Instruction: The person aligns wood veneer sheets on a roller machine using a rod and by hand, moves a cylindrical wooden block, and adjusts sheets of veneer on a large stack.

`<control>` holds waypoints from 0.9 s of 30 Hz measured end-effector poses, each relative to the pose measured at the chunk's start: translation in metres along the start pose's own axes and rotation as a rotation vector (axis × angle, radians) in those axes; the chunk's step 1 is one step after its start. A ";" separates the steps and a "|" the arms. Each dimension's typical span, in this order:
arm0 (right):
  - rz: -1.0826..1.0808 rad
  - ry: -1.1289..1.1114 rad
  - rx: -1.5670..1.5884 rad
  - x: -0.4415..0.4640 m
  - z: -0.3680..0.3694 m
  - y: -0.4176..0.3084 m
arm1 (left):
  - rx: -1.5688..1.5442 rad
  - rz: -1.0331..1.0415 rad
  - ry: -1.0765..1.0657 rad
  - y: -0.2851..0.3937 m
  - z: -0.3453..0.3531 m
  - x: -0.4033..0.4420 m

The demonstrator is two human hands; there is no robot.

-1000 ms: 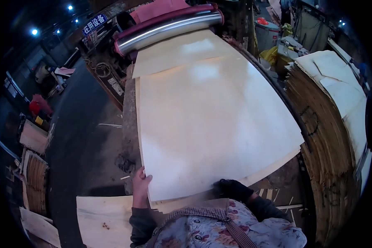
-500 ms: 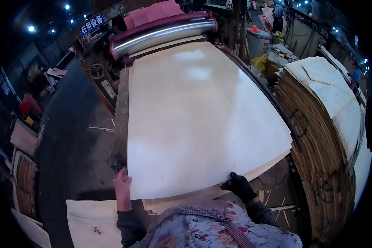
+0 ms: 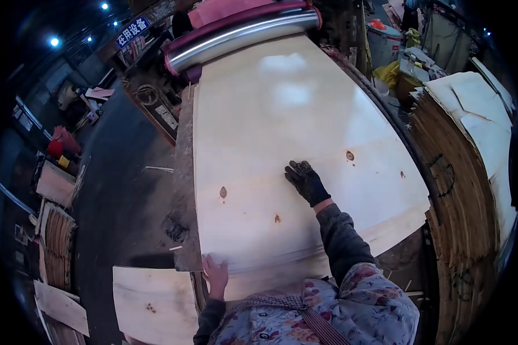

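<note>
A large pale sheet of wood veneer [image 3: 259, 126] lies in front of me, with several dark knots across its nearer half. My right hand [image 3: 306, 183], in a black glove, rests on this sheet near its middle, fingers spread and holding nothing. At the near left corner is my left hand [image 3: 214, 276], bare, with its fingers stretched out against the sheet's edge. Other sheet edges show beneath the near side, where the picture is blurred.
A shiny metal roller [image 3: 247, 37] spans the far end of the sheets. To the right stands a tall stack of veneer [image 3: 472, 190]. Another veneer sheet [image 3: 155, 299] lies low at the left front, beside the dark floor [image 3: 115, 201]. A blue sign [image 3: 133, 33] hangs at the far left.
My right hand has left the near right edge and moved forward onto the sheet. The knotted surface now shows where the near part looked plain. My left hand remains at the left corner.
</note>
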State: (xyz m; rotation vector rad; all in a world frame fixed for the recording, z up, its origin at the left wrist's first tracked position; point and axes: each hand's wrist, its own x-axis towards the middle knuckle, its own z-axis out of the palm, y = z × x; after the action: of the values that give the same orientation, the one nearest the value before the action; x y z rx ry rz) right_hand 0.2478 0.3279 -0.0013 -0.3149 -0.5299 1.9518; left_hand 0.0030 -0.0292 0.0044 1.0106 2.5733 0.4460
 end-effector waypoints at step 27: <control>0.344 0.249 0.119 -0.261 0.027 0.005 | -1.301 -0.020 0.012 -0.017 -0.147 0.002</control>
State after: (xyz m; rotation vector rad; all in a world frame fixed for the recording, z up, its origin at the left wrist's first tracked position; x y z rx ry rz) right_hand 0.3423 0.0837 0.0153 -0.5952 -0.2048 2.2226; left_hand -0.0701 -0.0638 0.1280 0.4427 1.6340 1.7476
